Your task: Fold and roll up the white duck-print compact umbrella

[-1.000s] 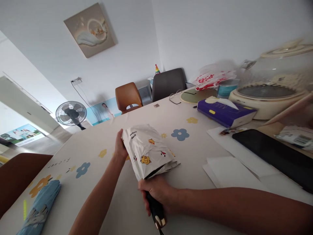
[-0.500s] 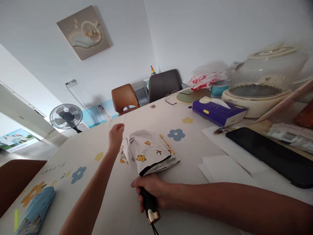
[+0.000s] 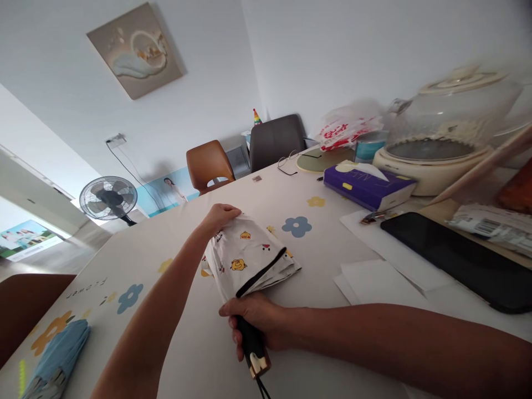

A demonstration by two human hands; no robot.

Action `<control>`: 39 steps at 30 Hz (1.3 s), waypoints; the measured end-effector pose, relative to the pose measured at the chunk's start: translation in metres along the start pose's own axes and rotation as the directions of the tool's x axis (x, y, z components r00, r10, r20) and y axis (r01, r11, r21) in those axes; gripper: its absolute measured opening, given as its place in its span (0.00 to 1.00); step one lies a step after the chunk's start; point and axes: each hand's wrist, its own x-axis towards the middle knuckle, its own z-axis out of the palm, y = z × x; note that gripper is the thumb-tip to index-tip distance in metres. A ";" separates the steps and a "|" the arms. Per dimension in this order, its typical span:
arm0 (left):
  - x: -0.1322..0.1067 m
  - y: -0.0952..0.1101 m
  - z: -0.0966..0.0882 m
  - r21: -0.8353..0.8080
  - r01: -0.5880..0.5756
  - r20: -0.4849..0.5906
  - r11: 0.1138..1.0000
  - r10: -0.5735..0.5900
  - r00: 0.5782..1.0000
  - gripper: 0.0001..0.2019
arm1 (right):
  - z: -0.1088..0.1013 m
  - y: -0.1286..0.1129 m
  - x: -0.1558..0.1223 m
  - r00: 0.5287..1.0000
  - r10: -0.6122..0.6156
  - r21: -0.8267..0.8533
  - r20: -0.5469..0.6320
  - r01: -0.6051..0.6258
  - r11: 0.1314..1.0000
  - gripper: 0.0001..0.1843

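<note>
A folding umbrella (image 3: pixel 249 257) with white cloth, yellow duck prints and black edging lies collapsed above the white table, its cloth loosely gathered. My right hand (image 3: pixel 255 318) is wrapped round its black handle, close below the cloth; the gold-toned handle end and a black strap stick out towards me. At the far end of the cloth, my left hand (image 3: pixel 224 216) has its fingers bent and pressed on the white fabric. Its fingertips are partly hidden. At the lower left lies a second umbrella (image 3: pixel 60 354), light blue and folded.
On the right are a black phone (image 3: pixel 461 260), white paper sheets (image 3: pixel 382 282), a purple tissue box (image 3: pixel 368 183) and a glass pot (image 3: pixel 449 133) on a cream base. Eyeglasses (image 3: pixel 287 166) lie towards the back. Two chairs and a fan (image 3: pixel 108 198) stand beyond the table.
My left hand has moved right, from beside the umbrella onto the far end of its cloth. The cloth has shifted slightly under it. My right hand keeps its hold on the handle.
</note>
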 end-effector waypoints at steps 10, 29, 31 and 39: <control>0.022 -0.003 0.004 -0.477 0.069 -0.089 0.876 -0.126 0.988 0.11 | -0.003 0.004 0.006 1.000 -0.005 -0.005 0.014 0.005 1.000 0.13; -0.046 0.037 0.034 -0.026 -0.385 0.175 0.923 0.384 0.907 0.10 | -0.003 0.005 0.003 1.000 -0.005 -0.058 0.020 0.006 0.998 0.11; -0.057 0.041 0.045 -0.028 -0.413 0.301 0.910 0.401 0.865 0.14 | -0.002 0.004 0.002 1.000 -0.004 -0.068 0.025 0.005 0.998 0.11; -0.059 0.045 0.048 0.247 -0.644 0.334 0.724 0.561 0.758 0.14 | -0.002 0.001 -0.005 0.999 -0.044 -0.087 0.032 0.047 0.995 0.12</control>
